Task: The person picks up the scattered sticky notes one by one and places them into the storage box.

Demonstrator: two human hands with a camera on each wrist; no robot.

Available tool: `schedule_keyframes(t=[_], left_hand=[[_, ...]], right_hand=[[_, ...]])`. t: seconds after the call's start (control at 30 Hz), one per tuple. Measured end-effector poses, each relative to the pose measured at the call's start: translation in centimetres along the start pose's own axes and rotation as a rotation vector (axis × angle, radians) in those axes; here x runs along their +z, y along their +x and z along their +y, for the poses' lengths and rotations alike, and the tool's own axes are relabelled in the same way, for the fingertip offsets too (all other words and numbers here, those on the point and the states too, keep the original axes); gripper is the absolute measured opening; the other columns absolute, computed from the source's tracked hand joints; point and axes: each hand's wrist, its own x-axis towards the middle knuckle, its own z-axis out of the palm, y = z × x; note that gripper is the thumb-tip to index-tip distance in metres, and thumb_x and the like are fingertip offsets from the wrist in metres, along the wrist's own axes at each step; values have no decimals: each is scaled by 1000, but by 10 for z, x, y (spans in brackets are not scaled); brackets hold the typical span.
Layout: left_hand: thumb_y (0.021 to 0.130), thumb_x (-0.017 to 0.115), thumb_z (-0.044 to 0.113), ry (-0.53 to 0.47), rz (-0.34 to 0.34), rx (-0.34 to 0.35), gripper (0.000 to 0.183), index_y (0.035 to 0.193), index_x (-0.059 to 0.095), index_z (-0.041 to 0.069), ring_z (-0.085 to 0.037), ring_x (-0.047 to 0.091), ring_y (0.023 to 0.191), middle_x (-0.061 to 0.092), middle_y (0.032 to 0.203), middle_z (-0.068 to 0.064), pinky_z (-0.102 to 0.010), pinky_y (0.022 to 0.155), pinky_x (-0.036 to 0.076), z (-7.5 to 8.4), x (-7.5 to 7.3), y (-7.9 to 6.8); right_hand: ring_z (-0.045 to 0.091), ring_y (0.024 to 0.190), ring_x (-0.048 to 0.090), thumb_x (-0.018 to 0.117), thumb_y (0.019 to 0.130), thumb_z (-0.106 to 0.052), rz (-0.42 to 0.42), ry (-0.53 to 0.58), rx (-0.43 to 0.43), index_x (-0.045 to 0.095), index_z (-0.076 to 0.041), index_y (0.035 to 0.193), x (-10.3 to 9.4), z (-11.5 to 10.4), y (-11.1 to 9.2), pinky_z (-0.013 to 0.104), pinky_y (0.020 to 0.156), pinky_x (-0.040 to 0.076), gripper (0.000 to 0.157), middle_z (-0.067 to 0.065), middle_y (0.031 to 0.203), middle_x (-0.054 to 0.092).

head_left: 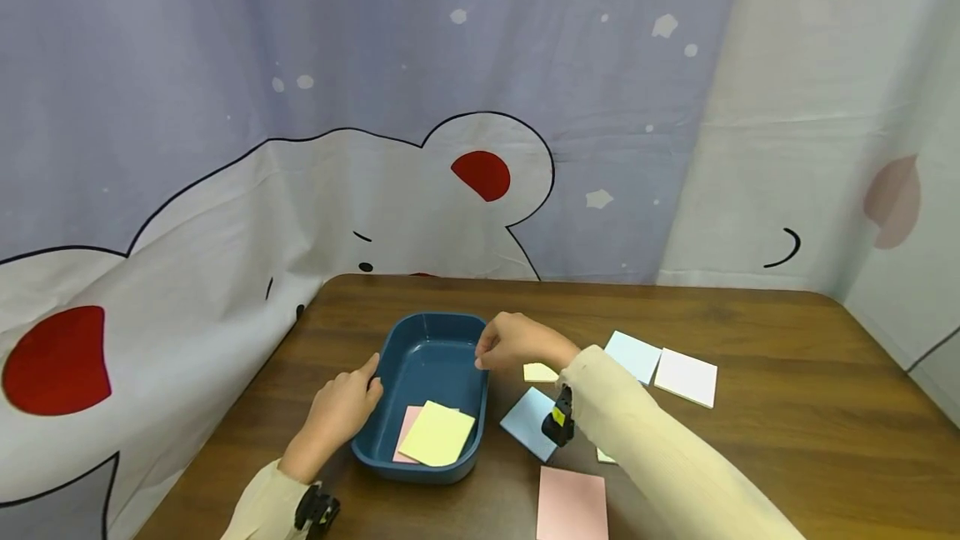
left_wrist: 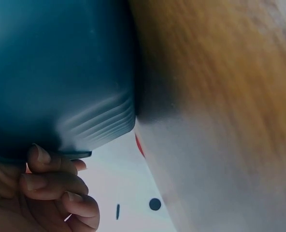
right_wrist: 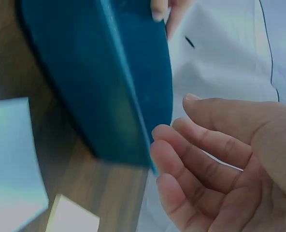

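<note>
A dark blue plastic bin [head_left: 438, 361] rests on the wooden table. Inside its near end, a yellow sticky note pad [head_left: 438, 435] overlaps a pink one [head_left: 404, 442]. My left hand [head_left: 340, 403] grips the bin's left rim, with curled fingers outside below the edge in the left wrist view and a digit over the rim in the right wrist view. By the right rim is my right hand [head_left: 517, 342], its fingers loosely bent and thumb apart. Nothing lies between them in the right wrist view. A blue sticky note pad [head_left: 527, 421] lies beside the bin, below the right wrist.
Right of the bin lie a small yellow pad [head_left: 539, 372], a light blue pad [head_left: 633, 355], a white pad [head_left: 686, 377] and a pink pad [head_left: 572, 500]. Another pale pad [head_left: 605, 457] is mostly hidden by the right sleeve. A printed curtain [head_left: 600, 107] hangs behind the table.
</note>
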Motion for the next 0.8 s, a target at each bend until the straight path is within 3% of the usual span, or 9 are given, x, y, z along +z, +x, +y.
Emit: schedule_keyframes(t=[0.27,0.57,0.8], left_hand=[[96,50,19,-7,-7,0,52,143,42,-1,-13,33,40,39,48,0,-26,43,28,1,0,-3],[96,50,19,-2,-7,-2,52,144,42,-1,-14,33,41,39,48,-1,-26,43,29,0,0,-3],[96,50,19,4,-1,14,52,143,42,-1,-14,33,41,39,48,-1,-27,43,28,1,-1,-1]], right_hand=[[28,74,67,68,86,-15,50,-4,55,73,-5,91,-24,43,-24,28,62,49,12,8,82,70],[16,71,64,66,87,-14,81,-8,120,71,-2,94,-45,78,-53,31,65,52,15,7,84,69],[21,72,65,69,83,-15,59,-22,133,71,0,100,-50,103,-76,32,68,51,23,7,81,70]])
